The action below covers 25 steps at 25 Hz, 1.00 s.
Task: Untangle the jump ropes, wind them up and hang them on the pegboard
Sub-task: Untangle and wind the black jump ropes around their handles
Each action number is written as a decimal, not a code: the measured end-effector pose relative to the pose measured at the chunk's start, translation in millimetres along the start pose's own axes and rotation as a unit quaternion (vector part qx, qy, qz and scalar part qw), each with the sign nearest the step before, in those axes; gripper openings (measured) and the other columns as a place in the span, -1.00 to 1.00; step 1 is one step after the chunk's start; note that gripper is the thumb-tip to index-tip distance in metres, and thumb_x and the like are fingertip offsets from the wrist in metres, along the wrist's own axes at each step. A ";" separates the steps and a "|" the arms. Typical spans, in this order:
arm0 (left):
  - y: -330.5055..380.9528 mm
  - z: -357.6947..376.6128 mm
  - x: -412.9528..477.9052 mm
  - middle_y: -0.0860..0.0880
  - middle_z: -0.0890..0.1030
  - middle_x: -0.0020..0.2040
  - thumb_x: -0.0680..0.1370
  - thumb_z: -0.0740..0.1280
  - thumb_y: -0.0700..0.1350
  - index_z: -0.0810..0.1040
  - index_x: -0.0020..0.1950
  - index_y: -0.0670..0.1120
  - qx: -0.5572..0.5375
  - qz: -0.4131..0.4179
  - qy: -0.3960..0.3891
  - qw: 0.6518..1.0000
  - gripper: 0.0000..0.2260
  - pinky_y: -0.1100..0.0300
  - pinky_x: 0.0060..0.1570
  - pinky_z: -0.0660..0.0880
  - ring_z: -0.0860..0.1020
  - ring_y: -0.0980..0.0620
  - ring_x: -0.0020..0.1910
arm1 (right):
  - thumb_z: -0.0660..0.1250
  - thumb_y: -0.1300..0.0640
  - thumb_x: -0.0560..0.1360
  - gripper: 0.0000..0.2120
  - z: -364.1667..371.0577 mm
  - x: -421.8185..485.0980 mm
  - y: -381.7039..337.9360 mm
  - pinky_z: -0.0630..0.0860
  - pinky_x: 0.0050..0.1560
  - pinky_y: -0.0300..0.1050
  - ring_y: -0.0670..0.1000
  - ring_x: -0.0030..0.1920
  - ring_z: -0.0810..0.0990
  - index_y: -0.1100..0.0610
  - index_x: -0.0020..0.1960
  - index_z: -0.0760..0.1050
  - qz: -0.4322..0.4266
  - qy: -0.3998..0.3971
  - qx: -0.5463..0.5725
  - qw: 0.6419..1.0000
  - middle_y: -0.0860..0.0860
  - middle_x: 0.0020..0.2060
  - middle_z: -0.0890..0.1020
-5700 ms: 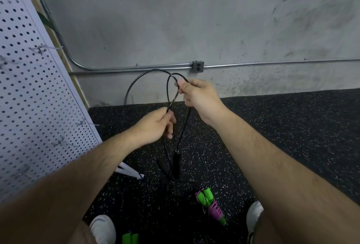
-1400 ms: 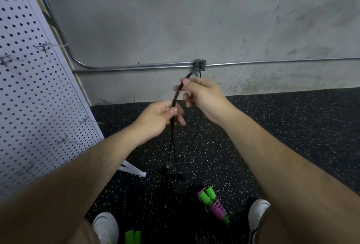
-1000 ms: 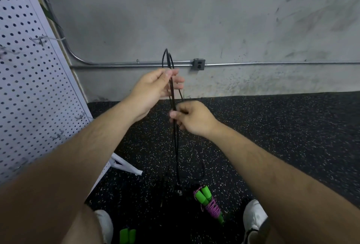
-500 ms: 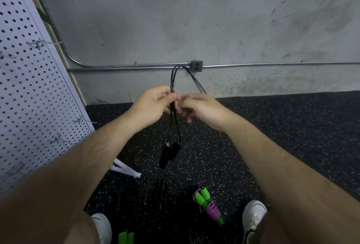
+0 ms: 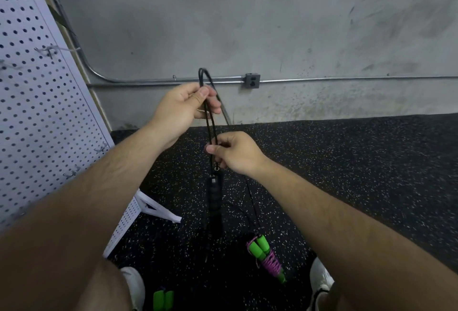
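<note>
1. Left hand (image 5: 183,109): thumb and fingers are clamped on the folded black jump rope (image 5: 210,127) just under its top bend. A narrow loop sticks out of the grip toward 12 o'clock.
2. Right hand (image 5: 235,153): at 5 o'clock of the left hand and apart from it. Thumb and curled forefinger pinch the same strands lower down.
3. Black handles (image 5: 214,194): hang side by side straight down at 6 o'clock of the right hand. Their lower ends are lost against the dark floor.
4. One loose strand trails from behind the left hand toward 5 o'clock, down to the speckled rubber floor (image 5: 359,162).
5. Pegboard (image 5: 37,112): white, at 9 o'clock of the hands, carrying wire hooks (image 5: 57,49).
6. Wound rope with green handles and purple cord (image 5: 266,257): lies on the floor at 5 o'clock, near the right shoe (image 5: 321,281).
7. Second pair of green handles (image 5: 162,299): at the bottom edge, 7 o'clock, just beside the left shoe (image 5: 135,286).
</note>
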<state>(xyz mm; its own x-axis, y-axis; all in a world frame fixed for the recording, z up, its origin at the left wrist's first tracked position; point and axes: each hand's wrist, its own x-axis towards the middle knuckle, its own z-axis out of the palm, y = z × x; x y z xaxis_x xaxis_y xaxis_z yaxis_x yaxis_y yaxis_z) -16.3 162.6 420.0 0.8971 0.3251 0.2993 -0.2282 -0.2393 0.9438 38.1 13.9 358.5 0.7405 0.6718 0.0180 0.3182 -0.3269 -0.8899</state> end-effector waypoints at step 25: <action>-25.2 13.6 -24.0 -0.07 0.74 0.01 0.70 0.23 -0.08 0.68 0.02 -0.09 -0.022 -0.133 0.053 0.989 -0.76 -0.01 0.28 0.52 0.68 -0.05 0.11 | 0.47 -0.40 0.30 0.23 42.3 -39.7 -12.6 0.41 0.38 0.14 0.14 0.44 0.33 0.12 0.61 -0.18 0.008 0.124 -0.299 0.946 0.09 0.47 0.27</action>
<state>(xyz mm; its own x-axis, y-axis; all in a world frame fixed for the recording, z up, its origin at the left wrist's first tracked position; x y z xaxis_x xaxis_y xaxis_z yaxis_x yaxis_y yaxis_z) -27.0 148.4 387.1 0.8834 0.4659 0.0502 -0.0071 -0.0938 0.9956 -20.4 19.4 349.7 0.8402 0.5118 0.1790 0.5295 -0.7033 -0.4744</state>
